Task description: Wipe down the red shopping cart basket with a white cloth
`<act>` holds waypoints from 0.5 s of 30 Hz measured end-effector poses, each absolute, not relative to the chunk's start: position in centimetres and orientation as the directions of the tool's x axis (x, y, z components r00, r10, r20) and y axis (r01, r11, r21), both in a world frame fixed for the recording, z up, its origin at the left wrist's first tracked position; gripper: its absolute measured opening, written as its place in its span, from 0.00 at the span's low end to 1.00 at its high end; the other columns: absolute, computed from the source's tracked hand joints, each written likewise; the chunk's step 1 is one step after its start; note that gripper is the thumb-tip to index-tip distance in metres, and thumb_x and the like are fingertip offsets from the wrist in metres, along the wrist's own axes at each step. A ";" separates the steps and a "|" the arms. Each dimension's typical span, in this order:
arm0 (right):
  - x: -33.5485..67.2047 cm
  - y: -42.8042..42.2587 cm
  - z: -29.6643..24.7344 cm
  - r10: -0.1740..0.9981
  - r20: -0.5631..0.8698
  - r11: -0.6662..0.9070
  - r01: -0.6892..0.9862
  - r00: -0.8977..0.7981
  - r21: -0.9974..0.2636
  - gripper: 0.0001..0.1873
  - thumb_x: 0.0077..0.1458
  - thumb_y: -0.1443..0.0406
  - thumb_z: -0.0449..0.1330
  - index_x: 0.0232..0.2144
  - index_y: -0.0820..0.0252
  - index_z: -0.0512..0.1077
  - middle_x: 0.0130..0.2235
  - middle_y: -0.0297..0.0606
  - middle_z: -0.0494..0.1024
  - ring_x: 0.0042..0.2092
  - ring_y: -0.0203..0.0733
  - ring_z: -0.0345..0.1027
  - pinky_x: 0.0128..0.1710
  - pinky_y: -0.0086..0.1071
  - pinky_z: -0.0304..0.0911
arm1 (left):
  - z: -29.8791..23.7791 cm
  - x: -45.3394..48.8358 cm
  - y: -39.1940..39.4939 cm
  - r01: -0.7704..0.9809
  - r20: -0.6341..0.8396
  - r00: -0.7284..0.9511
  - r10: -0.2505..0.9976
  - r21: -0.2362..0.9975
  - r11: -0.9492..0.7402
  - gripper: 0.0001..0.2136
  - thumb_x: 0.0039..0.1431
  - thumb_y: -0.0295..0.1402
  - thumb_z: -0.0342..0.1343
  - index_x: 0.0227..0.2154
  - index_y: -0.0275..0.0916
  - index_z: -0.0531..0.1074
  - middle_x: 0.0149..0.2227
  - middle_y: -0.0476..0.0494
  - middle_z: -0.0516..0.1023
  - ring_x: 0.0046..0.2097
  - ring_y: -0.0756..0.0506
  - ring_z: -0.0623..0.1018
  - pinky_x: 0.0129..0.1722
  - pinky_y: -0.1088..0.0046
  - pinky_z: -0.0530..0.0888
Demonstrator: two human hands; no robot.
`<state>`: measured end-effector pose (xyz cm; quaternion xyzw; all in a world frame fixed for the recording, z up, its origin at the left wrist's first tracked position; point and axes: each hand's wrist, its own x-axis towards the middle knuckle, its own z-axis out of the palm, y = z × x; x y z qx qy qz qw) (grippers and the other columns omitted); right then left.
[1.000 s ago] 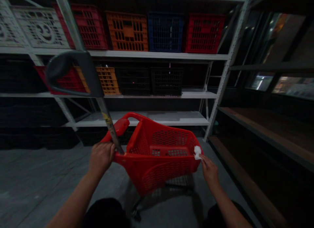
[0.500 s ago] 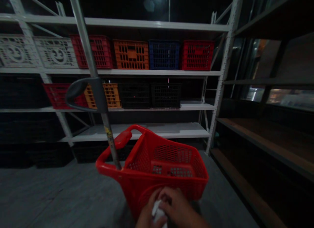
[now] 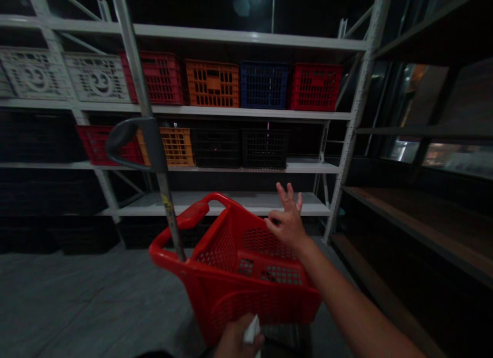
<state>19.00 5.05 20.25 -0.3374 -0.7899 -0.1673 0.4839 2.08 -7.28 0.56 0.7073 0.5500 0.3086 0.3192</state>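
Observation:
A red plastic trolley basket stands on the floor in front of me, its grey pull handle raised on a metal rod. My right hand hovers over the far side of the basket with fingers spread and nothing in it. My left hand is low at the frame's bottom edge, against the basket's near wall, closed on a small white cloth or tissue.
A white metal rack faces me, holding red, orange, blue, black and white crates. Darker wooden shelving runs along the right. Grey concrete floor spreads to the left.
My right hand has left the white cloth and risen over the basket with fingers spread. My left hand, earlier on the handle rod, now holds the cloth alone.

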 end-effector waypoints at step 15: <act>16.9 8.1 17.6 0.476 0.804 0.663 0.746 -0.356 -0.062 0.07 0.44 0.66 0.57 0.17 0.60 0.69 0.63 0.29 0.35 0.62 0.53 0.23 0.52 0.61 0.19 | 2.5 2.5 -7.9 0.580 0.045 0.187 0.981 0.802 -0.147 0.08 0.47 0.34 0.50 0.30 0.38 0.70 0.27 0.50 0.72 0.30 0.51 0.68 0.30 0.80 0.64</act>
